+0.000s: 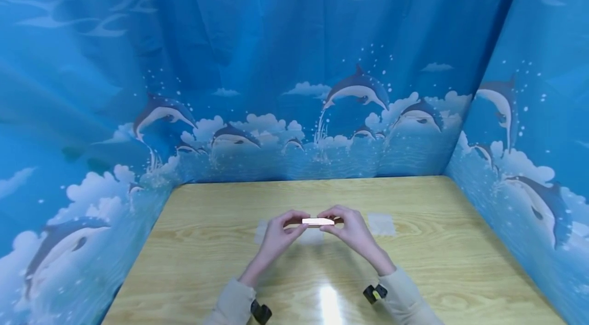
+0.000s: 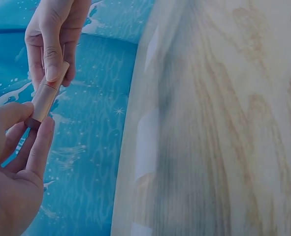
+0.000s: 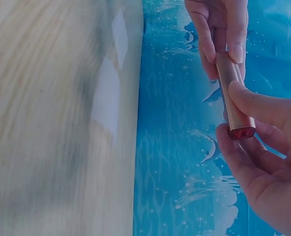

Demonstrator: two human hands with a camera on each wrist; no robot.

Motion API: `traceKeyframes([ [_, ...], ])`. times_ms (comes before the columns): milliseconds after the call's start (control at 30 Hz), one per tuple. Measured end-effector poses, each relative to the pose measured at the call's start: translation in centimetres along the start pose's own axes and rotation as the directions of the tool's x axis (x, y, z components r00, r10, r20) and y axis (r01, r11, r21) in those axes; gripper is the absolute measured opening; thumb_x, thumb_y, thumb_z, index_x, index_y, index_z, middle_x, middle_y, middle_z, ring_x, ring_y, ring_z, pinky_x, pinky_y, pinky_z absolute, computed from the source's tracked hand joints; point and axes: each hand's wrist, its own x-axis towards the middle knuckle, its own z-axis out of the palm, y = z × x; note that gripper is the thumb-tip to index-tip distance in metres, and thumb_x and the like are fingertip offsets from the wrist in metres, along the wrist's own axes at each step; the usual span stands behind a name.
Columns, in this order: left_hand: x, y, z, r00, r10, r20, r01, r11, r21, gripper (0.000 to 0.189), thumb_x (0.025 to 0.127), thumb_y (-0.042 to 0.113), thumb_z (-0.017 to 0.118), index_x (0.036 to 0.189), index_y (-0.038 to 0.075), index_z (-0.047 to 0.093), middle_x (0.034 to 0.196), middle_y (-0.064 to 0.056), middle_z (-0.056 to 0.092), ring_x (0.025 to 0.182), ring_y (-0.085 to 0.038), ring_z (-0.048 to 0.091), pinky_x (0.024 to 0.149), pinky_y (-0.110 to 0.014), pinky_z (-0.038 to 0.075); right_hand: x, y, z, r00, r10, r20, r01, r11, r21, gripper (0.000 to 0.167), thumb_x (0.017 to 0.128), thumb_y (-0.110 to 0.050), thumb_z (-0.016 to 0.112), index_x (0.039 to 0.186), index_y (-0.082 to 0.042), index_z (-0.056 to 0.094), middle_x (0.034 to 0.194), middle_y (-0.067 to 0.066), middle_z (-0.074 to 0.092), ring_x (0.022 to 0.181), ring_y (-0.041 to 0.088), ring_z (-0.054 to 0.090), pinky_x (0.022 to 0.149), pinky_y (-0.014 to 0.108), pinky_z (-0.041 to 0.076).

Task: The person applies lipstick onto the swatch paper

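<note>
A slim lipstick tube (image 1: 317, 221) is held level above the table between both hands, looking bright white in the head view. My left hand (image 1: 276, 235) pinches one end between thumb and fingers. At the other end, my right hand (image 1: 352, 228) grips it the same way. Seen from the left wrist, the lipstick tube (image 2: 43, 102) is rose-gold, with a seam line across it near the right thumb and a dark end by the left fingers. The right wrist view shows a glossy red end face (image 3: 242, 133) beside the right fingers.
The wood-grain table (image 1: 207, 263) has pale translucent patches on it, one (image 1: 381, 224) right of the hands and others beneath them. Blue dolphin-print curtains (image 1: 257, 59) enclose its back and sides. A glare spot (image 1: 329, 304) shines near the front.
</note>
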Motion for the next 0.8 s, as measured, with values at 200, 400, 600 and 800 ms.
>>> traceKeyframes([
  [200, -0.9, 1.8, 0.1, 0.999, 0.034, 0.038, -0.035, 0.999, 0.005, 0.019, 0.091, -0.004, 0.070, 0.110, -0.009, 0.069, 0.107, -0.024, 0.071, 0.102, -0.039, 0.069, 0.083, -0.026, 0.061, -0.9, 0.2, 0.1, 1.000, -0.002, -0.009, 0.002, 0.999, -0.045, 0.025, 0.082, -0.011, 0.084, 0.107, -0.013, 0.077, 0.099, -0.002, 0.073, 0.087, 0.014, 0.069, 0.076, 0.026, 0.062],
  [400, -0.8, 0.1, 0.6, 0.998, 0.029, 0.048, -0.029, 1.000, 0.008, 0.019, 0.091, -0.005, 0.070, 0.110, -0.009, 0.069, 0.108, -0.026, 0.071, 0.104, -0.042, 0.069, 0.083, -0.028, 0.061, -1.5, 0.3, 0.2, 1.000, 0.007, -0.001, -0.007, 0.997, -0.072, 0.024, 0.082, -0.012, 0.084, 0.105, -0.013, 0.077, 0.097, -0.001, 0.073, 0.086, 0.019, 0.070, 0.074, 0.021, 0.060],
  [600, -0.4, -1.8, 0.6, 0.992, 0.072, 0.104, -0.083, 0.991, 0.102, 0.021, 0.093, 0.008, 0.074, 0.113, 0.006, 0.072, 0.110, -0.011, 0.073, 0.101, -0.025, 0.071, 0.080, -0.022, 0.061, -1.8, 0.5, 0.2, 1.000, -0.004, -0.001, 0.004, 0.997, -0.082, 0.023, 0.082, -0.013, 0.084, 0.104, -0.014, 0.077, 0.096, -0.002, 0.073, 0.086, 0.016, 0.071, 0.074, 0.019, 0.059],
  [800, -0.2, -1.3, 0.7, 0.972, 0.156, 0.175, -0.210, 0.912, 0.353, 0.024, 0.089, 0.013, 0.079, 0.113, 0.011, 0.073, 0.106, -0.007, 0.074, 0.090, -0.013, 0.072, 0.075, -0.017, 0.059, -2.0, 0.4, 0.1, 1.000, -0.025, 0.005, 0.025, 0.995, -0.092, 0.023, 0.082, -0.014, 0.084, 0.104, -0.015, 0.077, 0.095, -0.004, 0.072, 0.084, 0.013, 0.070, 0.073, 0.020, 0.060],
])
